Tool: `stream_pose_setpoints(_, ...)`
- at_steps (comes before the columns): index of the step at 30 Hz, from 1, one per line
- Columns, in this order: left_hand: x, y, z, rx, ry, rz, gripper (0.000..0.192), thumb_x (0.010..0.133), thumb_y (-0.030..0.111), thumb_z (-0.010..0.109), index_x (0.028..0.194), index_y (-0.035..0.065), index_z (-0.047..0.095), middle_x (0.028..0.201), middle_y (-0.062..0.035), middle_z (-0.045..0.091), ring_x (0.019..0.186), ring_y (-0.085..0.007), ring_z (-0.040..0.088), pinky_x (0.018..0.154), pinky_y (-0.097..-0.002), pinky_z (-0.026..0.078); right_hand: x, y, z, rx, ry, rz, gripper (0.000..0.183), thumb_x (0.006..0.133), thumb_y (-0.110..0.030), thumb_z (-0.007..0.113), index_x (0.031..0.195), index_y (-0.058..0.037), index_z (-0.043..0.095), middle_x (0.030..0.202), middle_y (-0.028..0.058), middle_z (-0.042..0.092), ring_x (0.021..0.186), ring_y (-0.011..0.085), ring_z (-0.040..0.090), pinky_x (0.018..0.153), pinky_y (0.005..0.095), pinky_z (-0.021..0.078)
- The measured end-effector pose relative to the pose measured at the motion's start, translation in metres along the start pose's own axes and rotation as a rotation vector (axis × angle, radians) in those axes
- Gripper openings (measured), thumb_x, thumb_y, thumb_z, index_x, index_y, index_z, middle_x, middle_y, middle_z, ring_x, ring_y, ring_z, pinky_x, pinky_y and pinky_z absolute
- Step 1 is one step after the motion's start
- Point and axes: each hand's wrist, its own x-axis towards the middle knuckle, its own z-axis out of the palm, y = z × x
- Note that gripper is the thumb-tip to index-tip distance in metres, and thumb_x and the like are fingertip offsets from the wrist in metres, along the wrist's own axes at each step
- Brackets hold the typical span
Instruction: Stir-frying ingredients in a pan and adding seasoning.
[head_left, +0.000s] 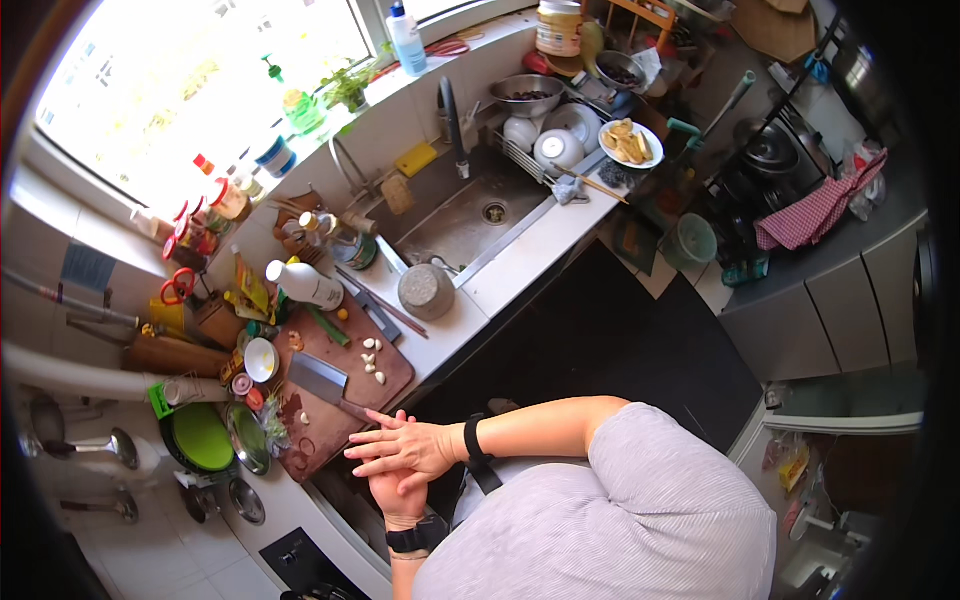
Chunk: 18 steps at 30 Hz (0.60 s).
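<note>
My right hand (416, 448) lies across my left hand (399, 495) at the front edge of the counter. The right fingers are spread, with nothing seen in them. My left hand is partly covered by the right, so its grip is hidden. Just beyond the fingertips, a cleaver (319, 377) rests flat on a brown cutting board (394, 358), its handle pointing towards my hands. Several peeled garlic cloves (370, 358) sit to the right of the blade, and one clove (304, 418) lies on the near left part. A green vegetable stalk (327, 324) is at the board's far side.
A white bowl (262, 360) stands left of the board. Behind it are a white bottle (304, 285) and a stone-like block (426, 292). Farther right come a sink (465, 217), a dish rack (525, 161) and a plate of food (631, 144). A cooktop (300, 559) is at lower left.
</note>
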Motion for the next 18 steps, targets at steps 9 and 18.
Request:
stream_pose_setpoints(9, 0.081, 0.023, 0.026, -0.526, -0.384, -0.237, 0.071, 0.096, 0.052, 0.041, 0.147, 0.0057, 0.024, 0.147, -0.0177, 0.033, 0.130, -0.0317, 0.042, 0.110, -0.0442, 0.029, -0.117, 0.061, -0.085, -0.623, 0.268, 1.050, 0.053, 0.086, -0.036, 0.060, 0.132, -0.0107, 0.048, 0.142, 0.0200, 0.037, 0.133, 0.0354, 0.033, 0.103, 0.0682, 0.0217)
stream_pose_setpoints(18, 0.160, -0.085, -0.224, -0.031, 0.800, -0.350, 0.059, 0.090, 0.018, 0.061, 0.135, -0.0040, 0.029, 0.115, -0.0198, 0.052, 0.087, -0.0279, 0.064, 0.066, -0.0348, 0.057, -0.239, 0.048, -0.121, -0.539, 0.396, 1.452, 0.044, 0.084, -0.019, 0.066, 0.123, -0.0015, 0.054, 0.133, 0.0221, 0.044, 0.118, 0.0381, 0.049, 0.098, 0.0420, 0.0429)
